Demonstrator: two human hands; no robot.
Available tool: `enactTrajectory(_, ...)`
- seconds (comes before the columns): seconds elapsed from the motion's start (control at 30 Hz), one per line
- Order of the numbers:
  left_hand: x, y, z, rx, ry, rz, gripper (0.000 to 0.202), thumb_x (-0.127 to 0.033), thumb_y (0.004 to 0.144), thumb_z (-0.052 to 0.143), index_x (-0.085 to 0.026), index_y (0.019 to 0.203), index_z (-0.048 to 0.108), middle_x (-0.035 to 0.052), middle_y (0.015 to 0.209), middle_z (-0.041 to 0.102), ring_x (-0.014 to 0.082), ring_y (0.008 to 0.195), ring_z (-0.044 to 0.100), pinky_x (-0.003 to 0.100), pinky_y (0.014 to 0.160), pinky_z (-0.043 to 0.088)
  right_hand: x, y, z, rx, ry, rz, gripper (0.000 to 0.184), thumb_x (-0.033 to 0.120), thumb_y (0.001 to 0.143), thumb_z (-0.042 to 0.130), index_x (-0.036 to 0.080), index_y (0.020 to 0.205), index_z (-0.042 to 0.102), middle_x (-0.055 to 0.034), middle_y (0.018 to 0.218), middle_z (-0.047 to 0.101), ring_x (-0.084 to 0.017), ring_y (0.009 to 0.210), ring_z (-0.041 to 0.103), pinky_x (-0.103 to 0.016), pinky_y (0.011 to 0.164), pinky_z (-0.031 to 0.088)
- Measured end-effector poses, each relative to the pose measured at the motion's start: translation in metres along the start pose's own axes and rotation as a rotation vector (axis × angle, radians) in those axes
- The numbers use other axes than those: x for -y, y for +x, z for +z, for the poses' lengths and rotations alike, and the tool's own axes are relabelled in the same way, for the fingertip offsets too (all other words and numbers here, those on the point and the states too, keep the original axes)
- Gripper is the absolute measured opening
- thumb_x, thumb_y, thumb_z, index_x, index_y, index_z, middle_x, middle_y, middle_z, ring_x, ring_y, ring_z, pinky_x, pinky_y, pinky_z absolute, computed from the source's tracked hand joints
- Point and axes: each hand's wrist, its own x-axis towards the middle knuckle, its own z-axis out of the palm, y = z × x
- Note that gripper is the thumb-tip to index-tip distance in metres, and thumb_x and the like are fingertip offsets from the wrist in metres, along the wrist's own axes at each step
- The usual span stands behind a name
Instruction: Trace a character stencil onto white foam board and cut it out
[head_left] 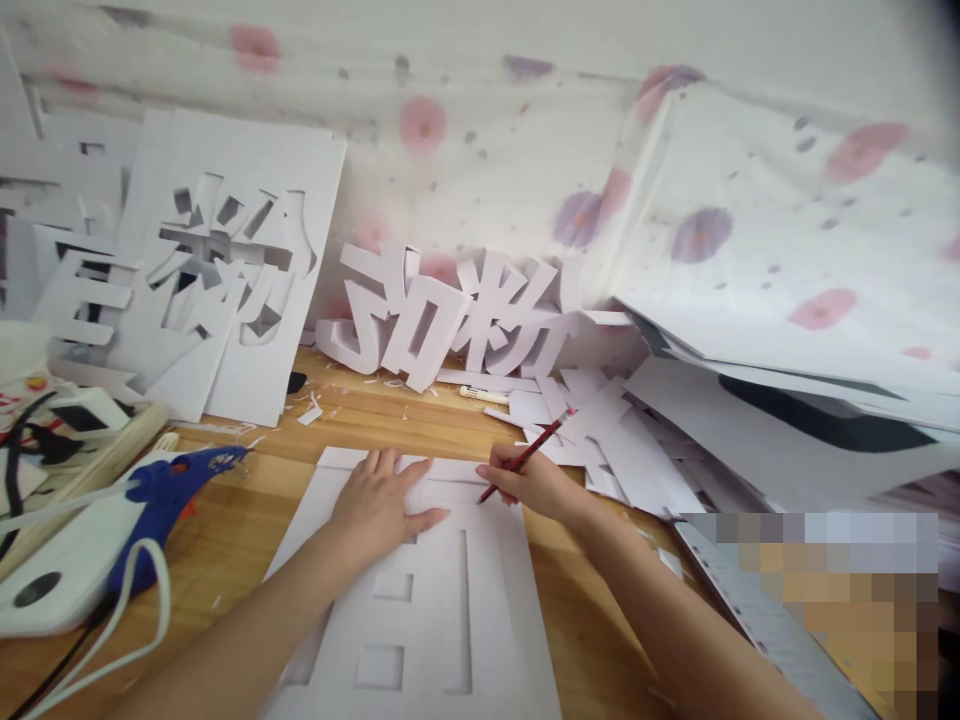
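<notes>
A white foam board sheet (502, 590) with rectangular cut-outs lies on the wooden table in front of me. My left hand (382, 500) rests on its upper part, thumb and fingers spread apart. In my right hand (536, 480) is a red and black pencil (529, 452), its tip pointing down and left at the sheet's upper right area. Whether the tip touches the surface I cannot tell. A thin line or strip shows on the sheet between the two hands.
A blue glue gun (169, 500) with a white cord lies at left. Cut-out boards (300, 230) lean behind it. White three-dimensional characters (420, 330) stand at the table's back. Foam scraps (637, 450) and a utility knife (484, 395) lie to the right.
</notes>
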Motion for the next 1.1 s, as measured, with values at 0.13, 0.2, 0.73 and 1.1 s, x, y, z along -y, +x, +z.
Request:
enactTrajectory(0.13, -0.002, 0.0, -0.003, 0.027, 0.013, -0.01, 0.064, -0.064, 0.073, 0.047, -0.028, 0.126, 0.048, 0.0111, 0.113, 0.051, 0.0295, 0.108, 0.043, 0.041, 0.09, 0.034, -0.001, -0.002, -0.003, -0.007, -0.008, 0.004, 0.032, 0.045, 0.079, 0.05, 0.021, 0.06, 0.042, 0.0045, 0.048, 0.051, -0.01, 0.047, 0.043, -0.022, 0.047, 0.033)
enactTrajectory(0.2, -0.003, -0.001, -0.004, 0.039, 0.017, -0.011, 0.065, -0.064, 0.073, 0.046, -0.028, 0.127, 0.048, 0.0111, 0.113, 0.051, 0.0296, 0.108, 0.043, 0.041, 0.089, 0.034, -0.001, -0.003, -0.003, -0.008, -0.014, 0.006, 0.031, 0.044, 0.079, 0.05, 0.022, 0.06, 0.042, 0.0045, 0.048, 0.051, -0.01, 0.046, 0.044, -0.022, 0.046, 0.033)
enactTrajectory(0.73, -0.005, 0.001, -0.008, 0.114, 0.049, -0.011, 0.068, -0.066, 0.075, 0.041, -0.027, 0.13, 0.043, 0.0123, 0.115, 0.049, 0.0306, 0.112, 0.04, 0.041, 0.09, 0.033, -0.006, -0.011, -0.009, -0.025, -0.017, -0.024, 0.03, 0.041, 0.081, 0.049, 0.021, 0.06, 0.042, 0.0045, 0.053, 0.049, -0.011, 0.053, 0.044, -0.024, 0.053, 0.034)
enactTrajectory(1.1, -0.006, 0.004, -0.01, 0.168, 0.087, 0.012, 0.069, -0.064, 0.077, 0.038, -0.023, 0.131, 0.042, 0.014, 0.115, 0.048, 0.0322, 0.108, 0.042, 0.04, 0.089, 0.033, -0.008, -0.014, -0.011, -0.054, 0.085, -0.045, 0.03, 0.04, 0.077, 0.055, 0.021, 0.056, 0.044, 0.0048, 0.05, 0.05, -0.011, 0.051, 0.044, -0.024, 0.052, 0.034)
